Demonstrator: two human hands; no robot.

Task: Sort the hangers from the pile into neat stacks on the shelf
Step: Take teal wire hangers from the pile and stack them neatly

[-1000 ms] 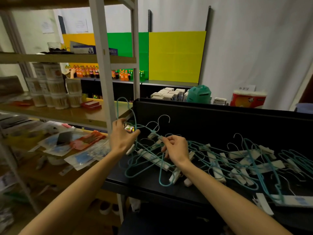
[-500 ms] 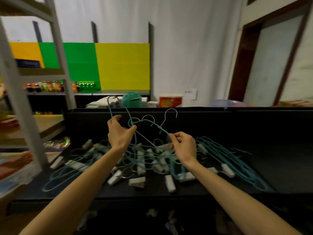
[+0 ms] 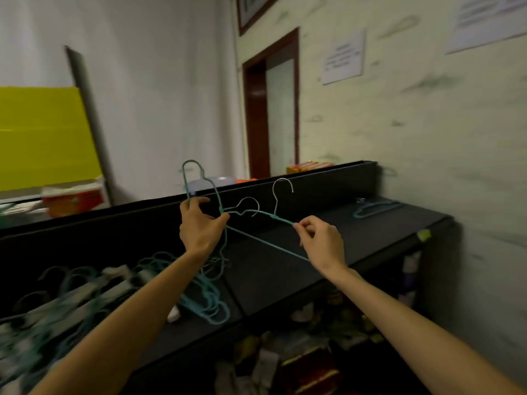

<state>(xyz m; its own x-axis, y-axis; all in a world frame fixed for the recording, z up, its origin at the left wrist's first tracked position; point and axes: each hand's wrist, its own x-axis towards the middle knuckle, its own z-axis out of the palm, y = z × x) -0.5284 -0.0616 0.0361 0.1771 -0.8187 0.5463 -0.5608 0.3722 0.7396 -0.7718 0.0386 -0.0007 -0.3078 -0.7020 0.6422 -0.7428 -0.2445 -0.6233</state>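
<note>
Most of the job looks undone: the big pile (image 3: 71,297) of teal hangers and clips sprawls over the left of the black shelf (image 3: 285,263), while only a small stack (image 3: 373,209) lies at the far right end (a few hangers, as far as the blur allows). Between them, lifted above the shelf, hang teal hangers (image 3: 251,215): the left hand (image 3: 199,226) grips them near the necks, the right hand (image 3: 320,240) pinches a wire shoulder.

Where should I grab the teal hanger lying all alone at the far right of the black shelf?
Grip the lone hanger by its teal wire body, coming down from above. It lies flat on the black shelf with bare shelf around it, and its metal hook end points toward the back wall, so the nearer teal wire is probably easiest to pinch.
</note>
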